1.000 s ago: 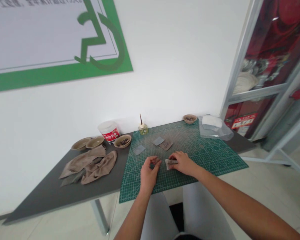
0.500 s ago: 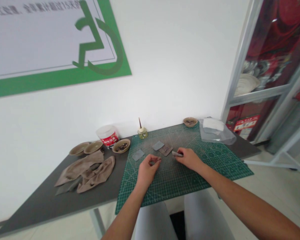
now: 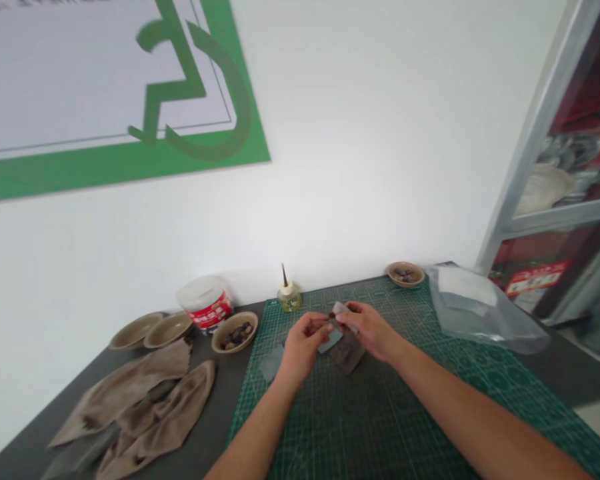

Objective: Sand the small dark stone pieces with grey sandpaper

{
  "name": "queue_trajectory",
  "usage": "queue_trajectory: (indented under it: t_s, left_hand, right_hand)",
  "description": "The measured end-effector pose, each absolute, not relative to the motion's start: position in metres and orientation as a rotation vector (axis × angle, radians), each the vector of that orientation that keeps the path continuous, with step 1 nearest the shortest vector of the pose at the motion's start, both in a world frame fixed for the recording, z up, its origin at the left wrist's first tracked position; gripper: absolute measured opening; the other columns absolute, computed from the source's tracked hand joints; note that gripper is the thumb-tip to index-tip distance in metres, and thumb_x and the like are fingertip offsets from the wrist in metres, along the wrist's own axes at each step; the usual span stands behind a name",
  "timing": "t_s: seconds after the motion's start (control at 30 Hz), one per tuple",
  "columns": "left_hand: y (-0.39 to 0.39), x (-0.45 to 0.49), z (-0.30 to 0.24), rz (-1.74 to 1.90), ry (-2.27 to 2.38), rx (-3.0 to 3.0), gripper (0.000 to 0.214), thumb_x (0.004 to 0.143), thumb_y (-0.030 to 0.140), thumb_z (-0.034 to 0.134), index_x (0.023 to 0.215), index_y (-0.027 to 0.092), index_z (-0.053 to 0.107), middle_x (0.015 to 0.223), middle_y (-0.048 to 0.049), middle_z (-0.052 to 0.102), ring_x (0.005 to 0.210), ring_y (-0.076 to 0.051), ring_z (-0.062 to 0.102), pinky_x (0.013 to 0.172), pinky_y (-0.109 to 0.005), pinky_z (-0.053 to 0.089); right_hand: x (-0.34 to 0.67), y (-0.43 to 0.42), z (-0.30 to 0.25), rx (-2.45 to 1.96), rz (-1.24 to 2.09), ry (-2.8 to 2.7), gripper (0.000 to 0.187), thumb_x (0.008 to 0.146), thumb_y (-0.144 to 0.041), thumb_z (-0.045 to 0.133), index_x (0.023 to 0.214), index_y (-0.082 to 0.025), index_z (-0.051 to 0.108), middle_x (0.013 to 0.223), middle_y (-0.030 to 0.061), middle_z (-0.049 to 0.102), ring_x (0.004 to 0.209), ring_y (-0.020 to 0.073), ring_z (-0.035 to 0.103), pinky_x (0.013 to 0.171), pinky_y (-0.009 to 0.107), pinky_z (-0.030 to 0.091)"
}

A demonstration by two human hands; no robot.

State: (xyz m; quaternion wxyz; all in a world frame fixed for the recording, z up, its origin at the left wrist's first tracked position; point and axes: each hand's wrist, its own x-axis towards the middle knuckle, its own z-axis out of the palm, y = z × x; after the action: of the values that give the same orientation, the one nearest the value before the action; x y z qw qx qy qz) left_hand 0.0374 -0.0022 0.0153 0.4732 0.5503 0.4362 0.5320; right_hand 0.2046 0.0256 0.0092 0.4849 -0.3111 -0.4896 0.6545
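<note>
The left hand (image 3: pixel 303 347) and right hand (image 3: pixel 370 331) have now come together over the cutting mat (image 3: pixel 380 427). The left pinches a small dark piece (image 3: pixel 331 315), touching the pale folded scrap (image 3: pixel 341 309) gripped by the right.

Cutting mat (image 3: pixel 380 427): green, pale printed grid. Counter (image 3: pixel 570 373): dark grey. Abrasive sheets: one blue-grey sheet (image 3: pixel 272 363), one brown sheet (image 3: pixel 347 355). Cloths (image 3: pixel 125 400): taupe, darker stains. Tub (image 3: pixel 205 303): white, red label. Wall sign (image 3: pixel 80 180): white panel, green border.
</note>
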Motion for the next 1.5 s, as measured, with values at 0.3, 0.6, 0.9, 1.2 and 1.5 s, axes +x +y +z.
queue_trajectory:
  t_s: [0.3, 0.6, 0.9, 1.2, 1.5]
  left_hand:
    - [0.008, 0.026, 0.006, 1.189, 1.060, 1.312, 0.025, 0.071, 0.024, 0.074, 0.094, 0.017, 0.066, 0.083, -0.0034, 0.072, 0.071, -0.014, 0.065, 0.066, -0.024, 0.049]
    - [0.008, 0.024, -0.005, 1.165, 1.108, 1.423, 0.024, 0.069, 0.027, 0.077, 0.088, 0.015, 0.068, 0.075, -0.0015, 0.069, 0.068, -0.013, 0.062, 0.063, -0.022, 0.046]
    - [0.006, 0.023, -0.003, 1.206, 1.105, 1.363, 0.027, 0.064, 0.029, 0.080, 0.083, 0.015, 0.067, 0.071, -0.0012, 0.069, 0.065, -0.014, 0.062, 0.060, -0.023, 0.046]
    - [0.010, 0.020, -0.003, 1.144, 1.121, 1.427, 0.025, 0.066, 0.024, 0.077, 0.088, 0.016, 0.071, 0.080, -0.0043, 0.073, 0.072, -0.017, 0.065, 0.066, -0.026, 0.049]
    - [0.010, 0.021, -0.002, 1.116, 1.141, 1.457, 0.022, 0.066, 0.023, 0.077, 0.086, 0.016, 0.072, 0.079, -0.0037, 0.073, 0.071, -0.016, 0.065, 0.066, -0.025, 0.050]
  right_hand:
    - [0.202, 0.034, -0.005, -0.695, 1.557, -1.188, 0.018, 0.068, -0.025, 0.075, 0.083, -0.017, 0.068, 0.086, 0.0019, 0.066, 0.079, 0.0172, 0.061, 0.075, 0.029, 0.047]
    - [0.207, 0.029, -0.008, -0.785, 1.261, -1.567, 0.017, 0.072, -0.025, 0.071, 0.087, -0.018, 0.071, 0.082, 0.0021, 0.070, 0.075, 0.0167, 0.061, 0.069, 0.027, 0.046]
    - [0.212, 0.024, 0.001, -0.876, 0.900, -1.825, 0.009, 0.076, -0.027, 0.070, 0.082, -0.024, 0.075, 0.091, 0.0032, 0.069, 0.086, 0.0193, 0.063, 0.078, 0.028, 0.047]
    - [0.212, 0.026, -0.002, -0.869, 0.935, -1.848, 0.008, 0.078, -0.024, 0.070, 0.083, -0.024, 0.076, 0.090, 0.0021, 0.066, 0.083, 0.0168, 0.062, 0.074, 0.026, 0.046]
    - [0.213, 0.025, -0.004, -0.848, 0.951, -1.851, 0.010, 0.078, -0.025, 0.070, 0.085, -0.024, 0.076, 0.089, 0.0022, 0.066, 0.084, 0.0172, 0.062, 0.076, 0.027, 0.047]
